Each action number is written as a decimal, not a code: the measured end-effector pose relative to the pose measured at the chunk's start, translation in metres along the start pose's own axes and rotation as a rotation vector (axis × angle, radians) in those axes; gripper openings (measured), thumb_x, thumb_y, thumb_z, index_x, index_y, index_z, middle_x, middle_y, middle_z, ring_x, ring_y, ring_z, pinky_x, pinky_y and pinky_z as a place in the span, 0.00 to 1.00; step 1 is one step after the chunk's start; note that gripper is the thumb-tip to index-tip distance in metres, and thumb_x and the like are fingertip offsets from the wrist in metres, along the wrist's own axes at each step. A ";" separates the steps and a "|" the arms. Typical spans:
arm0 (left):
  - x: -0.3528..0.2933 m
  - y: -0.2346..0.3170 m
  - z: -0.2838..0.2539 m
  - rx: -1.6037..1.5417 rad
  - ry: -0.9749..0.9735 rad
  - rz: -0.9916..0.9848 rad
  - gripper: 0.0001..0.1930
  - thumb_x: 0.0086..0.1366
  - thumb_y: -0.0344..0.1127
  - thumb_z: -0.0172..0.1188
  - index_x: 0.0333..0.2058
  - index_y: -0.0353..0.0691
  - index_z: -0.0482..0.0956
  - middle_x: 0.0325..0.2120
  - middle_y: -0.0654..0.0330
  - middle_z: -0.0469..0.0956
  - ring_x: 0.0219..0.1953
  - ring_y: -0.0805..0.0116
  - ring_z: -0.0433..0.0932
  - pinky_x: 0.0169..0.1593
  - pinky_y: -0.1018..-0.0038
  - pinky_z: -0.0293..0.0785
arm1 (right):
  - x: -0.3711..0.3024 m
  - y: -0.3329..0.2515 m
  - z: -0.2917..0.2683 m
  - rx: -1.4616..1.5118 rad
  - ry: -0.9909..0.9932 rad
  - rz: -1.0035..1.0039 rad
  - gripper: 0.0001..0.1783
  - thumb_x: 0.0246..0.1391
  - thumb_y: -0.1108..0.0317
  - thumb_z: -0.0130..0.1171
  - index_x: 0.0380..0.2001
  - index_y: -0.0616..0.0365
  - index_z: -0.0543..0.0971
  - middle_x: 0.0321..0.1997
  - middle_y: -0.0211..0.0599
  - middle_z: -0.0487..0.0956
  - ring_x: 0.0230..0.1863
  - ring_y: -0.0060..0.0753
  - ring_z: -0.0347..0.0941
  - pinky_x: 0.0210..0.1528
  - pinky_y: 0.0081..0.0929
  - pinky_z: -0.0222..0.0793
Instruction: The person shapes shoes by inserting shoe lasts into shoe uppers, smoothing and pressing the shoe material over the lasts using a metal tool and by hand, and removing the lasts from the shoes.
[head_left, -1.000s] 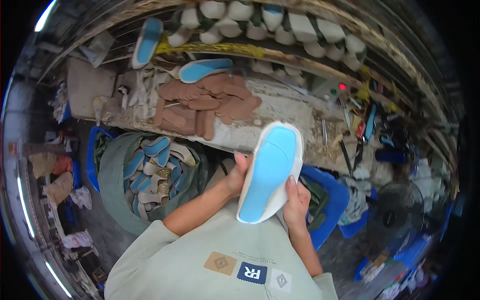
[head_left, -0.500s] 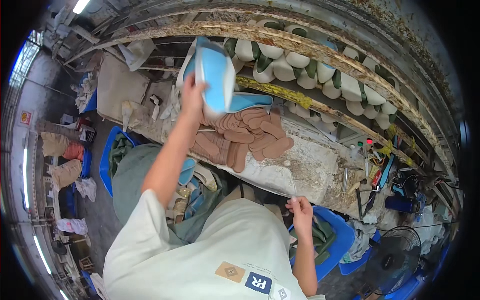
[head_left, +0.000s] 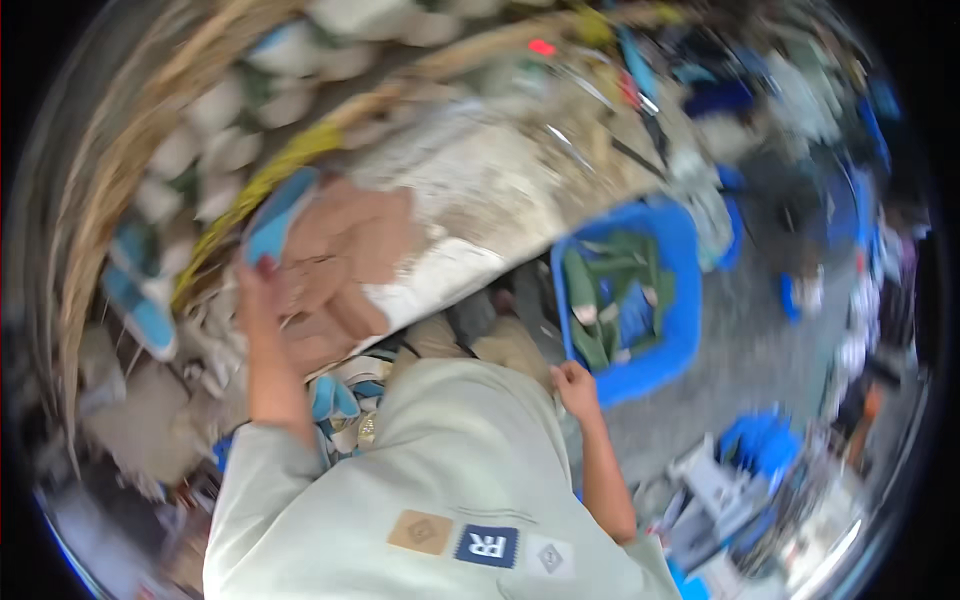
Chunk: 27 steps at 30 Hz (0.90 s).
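My left hand (head_left: 260, 290) is over the left part of the bench, at the near end of a blue-lined white shoe upper (head_left: 282, 215). Motion blur smears its fingers, so I cannot tell whether they grip the upper. Beside it spreads a heap of brown insole-shaped pieces (head_left: 350, 235). More blue-and-white uppers (head_left: 140, 310) lie farther left. My right hand (head_left: 575, 388) hangs in front of my body with its fingers curled together, close to a blue bin (head_left: 640, 385). Anything small in its fingers is hidden.
The bench (head_left: 480, 190) runs diagonally, with blurred tools (head_left: 640, 130) toward its far right. A rack of white shoes (head_left: 225, 130) stands behind it, past a yellow-wrapped rail (head_left: 300, 150). Green pieces (head_left: 610, 270) fill the blue bin. Shoe parts (head_left: 350, 405) lie below the bench edge.
My view has swung to the right. The blue-lined upper raised in my left hand is no longer held up; that hand has lowered to another upper by the brown pieces. My right hand stays low.
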<state>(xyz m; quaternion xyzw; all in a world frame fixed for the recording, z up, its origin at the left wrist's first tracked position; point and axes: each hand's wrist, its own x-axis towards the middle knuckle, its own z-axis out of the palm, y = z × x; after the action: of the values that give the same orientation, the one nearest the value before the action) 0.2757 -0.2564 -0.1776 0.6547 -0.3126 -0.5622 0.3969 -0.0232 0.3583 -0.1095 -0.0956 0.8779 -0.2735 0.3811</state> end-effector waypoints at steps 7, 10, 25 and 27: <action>-0.003 -0.002 -0.011 -0.130 -0.088 -0.023 0.25 0.66 0.27 0.60 0.59 0.38 0.62 0.47 0.50 0.72 0.40 0.60 0.79 0.40 0.71 0.82 | 0.033 0.124 -0.003 0.128 -0.083 0.420 0.19 0.57 0.56 0.62 0.25 0.63 0.76 0.20 0.43 0.78 0.24 0.39 0.78 0.30 0.36 0.71; -0.152 0.027 0.057 0.279 0.009 0.482 0.32 0.64 0.25 0.62 0.63 0.39 0.56 0.55 0.50 0.69 0.48 0.58 0.77 0.45 0.66 0.80 | 0.088 0.185 0.001 -0.120 0.098 0.155 0.17 0.55 0.56 0.62 0.29 0.61 0.77 0.27 0.49 0.81 0.31 0.51 0.78 0.37 0.43 0.72; -0.375 -0.033 0.021 0.385 -0.311 -0.337 0.28 0.69 0.55 0.53 0.57 0.38 0.71 0.49 0.52 0.79 0.48 0.57 0.77 0.46 0.58 0.75 | 0.355 0.282 -0.137 -0.048 0.742 0.910 0.30 0.46 0.55 0.65 0.48 0.65 0.75 0.49 0.52 0.78 0.52 0.54 0.74 0.55 0.46 0.70; -0.425 -0.039 0.074 -0.226 -0.683 -0.578 0.28 0.68 0.56 0.52 0.58 0.43 0.74 0.57 0.53 0.73 0.54 0.54 0.73 0.48 0.47 0.72 | 0.354 0.271 -0.136 0.614 0.084 1.007 0.32 0.43 0.55 0.66 0.48 0.66 0.74 0.49 0.46 0.78 0.49 0.48 0.76 0.52 0.44 0.72</action>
<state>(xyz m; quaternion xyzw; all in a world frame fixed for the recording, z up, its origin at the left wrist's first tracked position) 0.1276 0.1140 -0.0078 0.4448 -0.1668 -0.8640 0.1668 -0.3550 0.5059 -0.4015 0.4584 0.7103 -0.3042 0.4391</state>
